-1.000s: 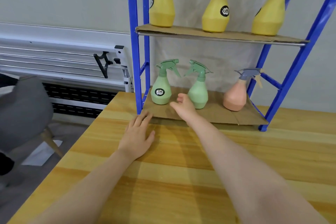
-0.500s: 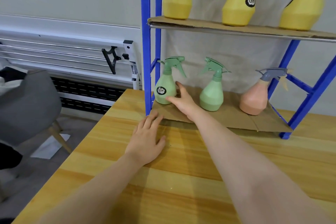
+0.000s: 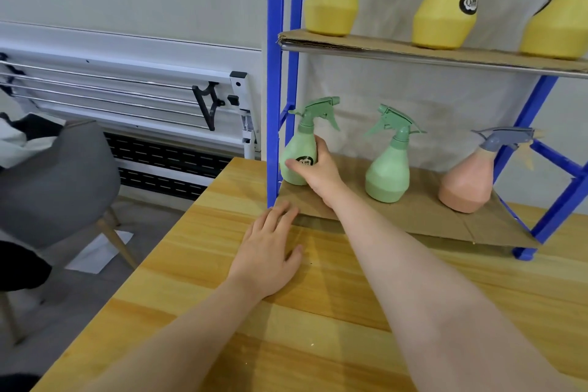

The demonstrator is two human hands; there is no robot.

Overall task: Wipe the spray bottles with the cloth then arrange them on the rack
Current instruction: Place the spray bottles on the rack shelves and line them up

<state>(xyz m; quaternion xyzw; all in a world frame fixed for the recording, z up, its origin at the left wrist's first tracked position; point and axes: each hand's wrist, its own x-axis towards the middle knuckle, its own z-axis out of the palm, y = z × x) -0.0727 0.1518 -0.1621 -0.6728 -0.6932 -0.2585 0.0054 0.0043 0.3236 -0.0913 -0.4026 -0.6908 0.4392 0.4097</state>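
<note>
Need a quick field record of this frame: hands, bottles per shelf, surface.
right hand: grips the leftmost green plastic spray bottle on the lower shelf
left hand: flat on the wooden table, holds nothing
lower shelf: second green spray bottle, pink spray bottle with grey trigger, on cardboard liner
upper shelf: three yellow spray bottles
rack: blue metal frame
cloth: not in view

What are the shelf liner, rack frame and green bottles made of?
Shelf liner: corrugated cardboard, matte brown, creased with raw edges. Rack frame: likely painted metal, glossy blue. Green bottles: probably matte plastic, faceted moulded bodies; right hand grips the left one.
</note>
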